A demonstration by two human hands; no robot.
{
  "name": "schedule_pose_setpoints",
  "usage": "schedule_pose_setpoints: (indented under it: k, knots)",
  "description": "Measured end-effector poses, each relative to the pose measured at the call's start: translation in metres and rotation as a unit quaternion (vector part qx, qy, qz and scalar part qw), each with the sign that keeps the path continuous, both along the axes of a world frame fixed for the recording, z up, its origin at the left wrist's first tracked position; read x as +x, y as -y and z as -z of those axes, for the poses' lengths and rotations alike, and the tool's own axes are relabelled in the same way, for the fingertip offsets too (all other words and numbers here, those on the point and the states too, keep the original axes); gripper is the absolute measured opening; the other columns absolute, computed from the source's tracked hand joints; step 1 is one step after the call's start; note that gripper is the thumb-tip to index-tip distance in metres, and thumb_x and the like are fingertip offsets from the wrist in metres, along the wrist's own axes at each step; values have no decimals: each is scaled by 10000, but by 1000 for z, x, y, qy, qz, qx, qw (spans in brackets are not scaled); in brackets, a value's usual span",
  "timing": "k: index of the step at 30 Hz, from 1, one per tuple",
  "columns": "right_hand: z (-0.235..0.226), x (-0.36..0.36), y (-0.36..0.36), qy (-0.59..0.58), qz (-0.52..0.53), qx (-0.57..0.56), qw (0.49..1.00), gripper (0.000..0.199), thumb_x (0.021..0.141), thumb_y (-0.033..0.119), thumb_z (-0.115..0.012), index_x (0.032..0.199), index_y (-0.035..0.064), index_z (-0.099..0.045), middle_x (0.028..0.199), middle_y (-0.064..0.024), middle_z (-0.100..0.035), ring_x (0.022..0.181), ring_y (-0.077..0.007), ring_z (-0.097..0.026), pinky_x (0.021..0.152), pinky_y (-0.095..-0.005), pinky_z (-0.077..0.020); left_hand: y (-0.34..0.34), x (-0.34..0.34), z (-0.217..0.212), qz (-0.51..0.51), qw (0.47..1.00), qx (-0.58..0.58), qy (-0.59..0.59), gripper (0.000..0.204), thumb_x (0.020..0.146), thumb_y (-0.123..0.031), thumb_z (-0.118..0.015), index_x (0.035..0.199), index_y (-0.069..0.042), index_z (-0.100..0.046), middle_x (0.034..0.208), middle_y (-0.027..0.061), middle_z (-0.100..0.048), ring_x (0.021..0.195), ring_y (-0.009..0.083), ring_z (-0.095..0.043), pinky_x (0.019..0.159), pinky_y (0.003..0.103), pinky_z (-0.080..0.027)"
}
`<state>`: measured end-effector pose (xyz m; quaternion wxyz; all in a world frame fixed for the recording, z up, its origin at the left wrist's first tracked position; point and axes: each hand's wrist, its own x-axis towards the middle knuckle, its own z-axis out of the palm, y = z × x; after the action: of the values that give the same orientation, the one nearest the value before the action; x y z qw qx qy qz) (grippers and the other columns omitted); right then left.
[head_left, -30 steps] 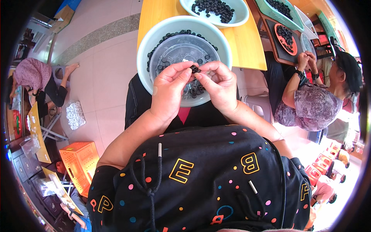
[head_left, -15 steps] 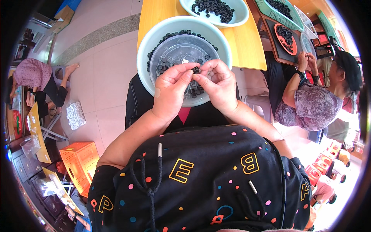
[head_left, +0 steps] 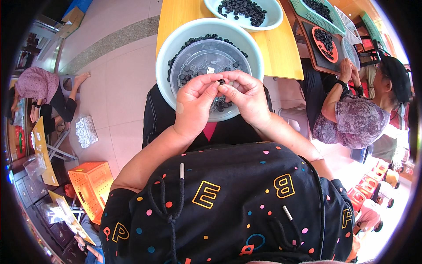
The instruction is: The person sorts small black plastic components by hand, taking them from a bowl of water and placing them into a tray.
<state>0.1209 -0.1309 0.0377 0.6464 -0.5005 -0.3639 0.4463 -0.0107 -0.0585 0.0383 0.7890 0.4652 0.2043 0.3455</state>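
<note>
Closer together come the fingers now, hiding more of the small black piece (head_left: 221, 82) than half a second ago! Left hand (head_left: 192, 108) and right hand (head_left: 248, 100) meet tip to tip, both pinched nearly closed, gripping that piece between thumbs and index fingers. It's up above the clear round tub (head_left: 206, 47), where black bits and thin clear strands lie scattered. That tub sits inside a pale blue basin (head_left: 166, 49), more black pieces ringing it. Beyond, on the yellow desk (head_left: 281, 57), a second basin (head_left: 276, 16) holds a dark heap (head_left: 246, 12).
</note>
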Motion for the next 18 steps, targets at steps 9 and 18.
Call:
schedule_pose_setpoints:
  k: [9,18]
  knots:
    - [12,-1,-3,11,-11,-3,1000,178,849,34,-659,1021,-5,-631,890,-8,-549,774,-69,-554,654,-211,-473,4,-2,-5,-3,997,30,-72,224,941,-16,-486,1145,40,-560,1048,119,-630,954,149,-612,863,275,-507]
    - [27,6,-6,39,-20,-31,999,158,856,28,-641,1010,-7,-631,926,-36,-590,853,-104,-585,745,-243,-493,8,1,5,-10,993,62,-105,317,908,67,-436,1218,45,-501,1084,138,-618,992,162,-607,891,285,-495]
